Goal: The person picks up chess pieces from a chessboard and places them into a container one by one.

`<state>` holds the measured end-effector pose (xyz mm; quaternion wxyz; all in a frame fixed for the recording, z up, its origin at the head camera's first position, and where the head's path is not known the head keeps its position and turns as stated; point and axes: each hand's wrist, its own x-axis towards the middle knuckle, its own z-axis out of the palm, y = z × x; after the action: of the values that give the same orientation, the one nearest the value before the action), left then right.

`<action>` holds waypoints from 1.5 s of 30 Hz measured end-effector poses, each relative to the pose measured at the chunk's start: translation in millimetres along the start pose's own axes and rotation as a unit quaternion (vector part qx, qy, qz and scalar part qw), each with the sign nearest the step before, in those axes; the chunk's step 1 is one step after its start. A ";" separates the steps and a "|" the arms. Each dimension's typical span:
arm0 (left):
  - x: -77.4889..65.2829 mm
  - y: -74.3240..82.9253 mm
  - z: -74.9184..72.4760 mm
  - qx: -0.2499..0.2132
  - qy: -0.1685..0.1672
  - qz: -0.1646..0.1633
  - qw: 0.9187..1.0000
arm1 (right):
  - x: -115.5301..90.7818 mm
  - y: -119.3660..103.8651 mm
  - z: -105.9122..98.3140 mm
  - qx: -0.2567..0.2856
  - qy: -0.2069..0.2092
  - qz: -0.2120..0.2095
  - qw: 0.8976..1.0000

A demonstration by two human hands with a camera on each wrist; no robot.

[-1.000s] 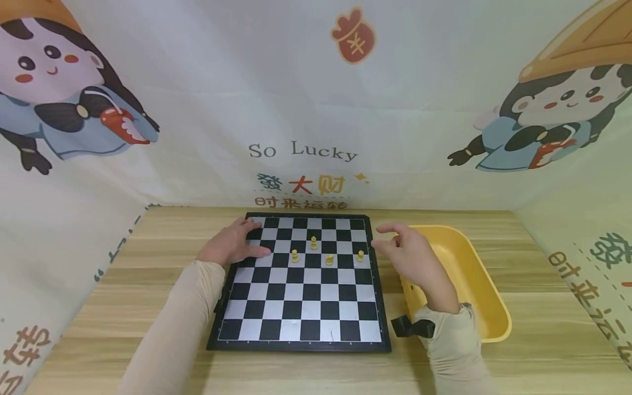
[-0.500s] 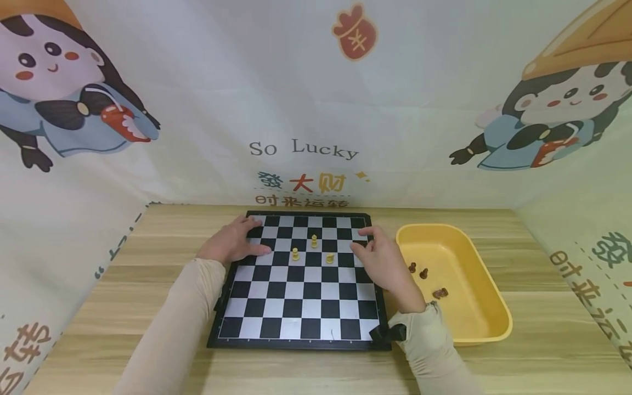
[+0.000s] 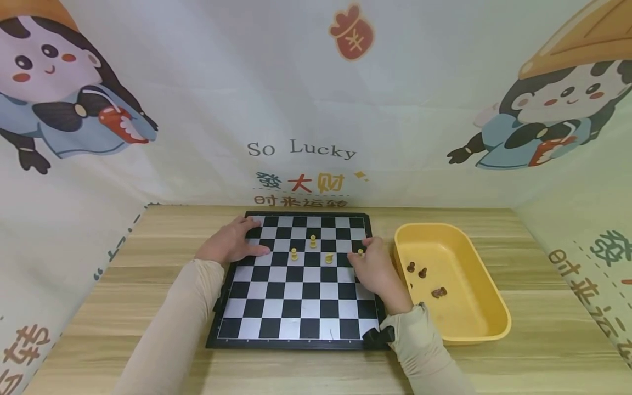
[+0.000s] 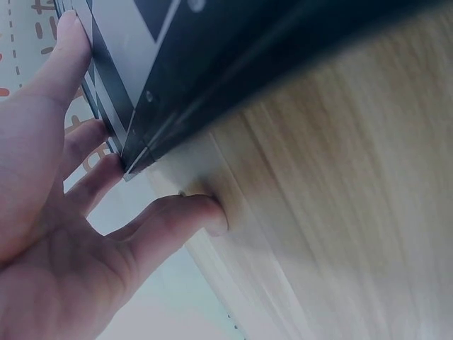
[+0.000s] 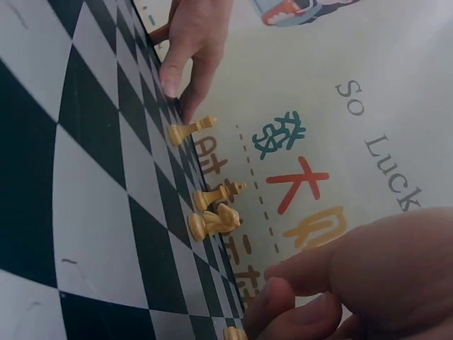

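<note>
A black-and-white chessboard [image 3: 291, 291] lies on the wooden table. My left hand [image 3: 228, 241] rests at its far left edge, thumb and fingers spread; the left wrist view shows one finger touching the tabletop beside the board. At the right edge, my right hand [image 3: 376, 267] surrounds a pale yellow chess piece [image 3: 360, 252], thumb and forefinger apart on either side of it. Toward the board's far half stand a yellow chess knight [image 3: 328, 258] and two taller yellow pieces [image 3: 313, 241]. The right wrist view catches only the tip of the piece by my right fingers.
A yellow plastic tray [image 3: 486, 296] stands right of the board, close to my right forearm. Several dark brown chess pieces [image 3: 439, 292] lie inside it. Behind the table hangs a printed cloth backdrop [image 3: 247, 88].
My right hand has moved left from over the tray onto the board's right edge, then lower around the yellow piece there. The left hand stays in place.
</note>
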<state>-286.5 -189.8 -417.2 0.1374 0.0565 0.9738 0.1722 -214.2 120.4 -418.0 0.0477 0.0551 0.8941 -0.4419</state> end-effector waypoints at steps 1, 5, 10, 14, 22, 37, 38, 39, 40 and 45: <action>-0.4 0.1 0.3 -0.001 0.000 -0.001 1.000 | -0.6 0.0 0.4 -0.003 -0.003 0.002 1.000; -1.3 0.8 1.7 -0.004 0.002 -0.007 1.000 | -1.8 2.3 2.9 -0.038 0.004 0.001 0.999; -0.5 2.6 2.0 -0.008 0.000 -0.009 1.000 | -1.9 6.3 6.1 -0.074 -0.003 0.007 0.997; 0.7 3.6 1.6 -0.006 0.002 -0.004 1.000 | -2.2 7.3 6.5 -0.091 -0.001 0.014 0.996; 0.3 2.9 1.6 0.000 0.004 -0.003 1.000 | 0.9 11.5 9.4 -0.122 0.027 0.000 0.992; -0.3 0.2 1.4 -0.004 0.003 -0.005 1.000 | 5.3 14.5 9.4 -0.086 0.011 0.014 0.996; -0.5 -0.1 1.5 -0.004 0.004 -0.005 1.000 | 5.2 14.4 9.7 -0.091 0.013 0.013 0.996; -0.5 -0.5 1.8 -0.004 0.004 -0.005 1.000 | 4.9 14.5 10.2 -0.096 0.015 0.012 0.995; -0.5 -0.8 2.1 -0.004 0.004 -0.005 1.000 | 4.8 14.6 10.5 -0.101 0.016 0.013 0.995; -0.1 -0.9 2.1 -0.004 0.004 -0.006 1.000 | 4.5 14.0 11.6 -0.115 0.018 0.019 0.993</action>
<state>-285.8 -190.0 -419.4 0.1345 0.0493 0.9740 0.1753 -216.2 119.9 -436.6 0.0459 0.0742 0.9386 -0.3337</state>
